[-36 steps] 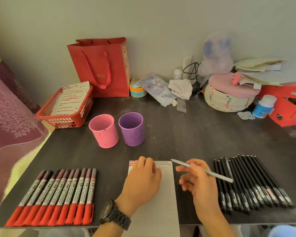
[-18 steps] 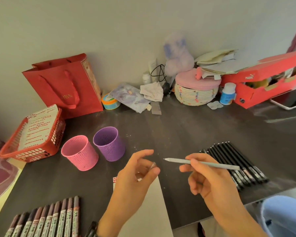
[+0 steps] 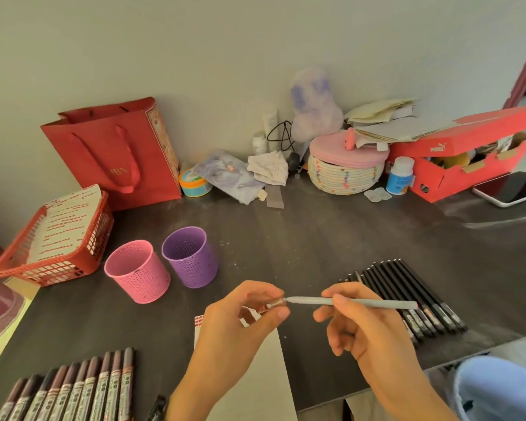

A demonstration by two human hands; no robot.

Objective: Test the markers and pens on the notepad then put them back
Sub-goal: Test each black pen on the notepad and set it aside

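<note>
Head view at lower centre: left hand [image 3: 240,326], off the white paper notepad [image 3: 255,384], now pinches a small cap [image 3: 276,302] at the tip of the slim grey pen [image 3: 353,302] gripped by the right hand [image 3: 365,329], likely recapping.

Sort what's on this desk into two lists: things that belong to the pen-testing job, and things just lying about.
Part of the job:
grey pen, in right hand
pen cap, in left hand
notepad
black pens
markers
pink cup
purple cup

Lying about:
red gift bag
red basket
woven lidded basket
shoebox
phone
</note>
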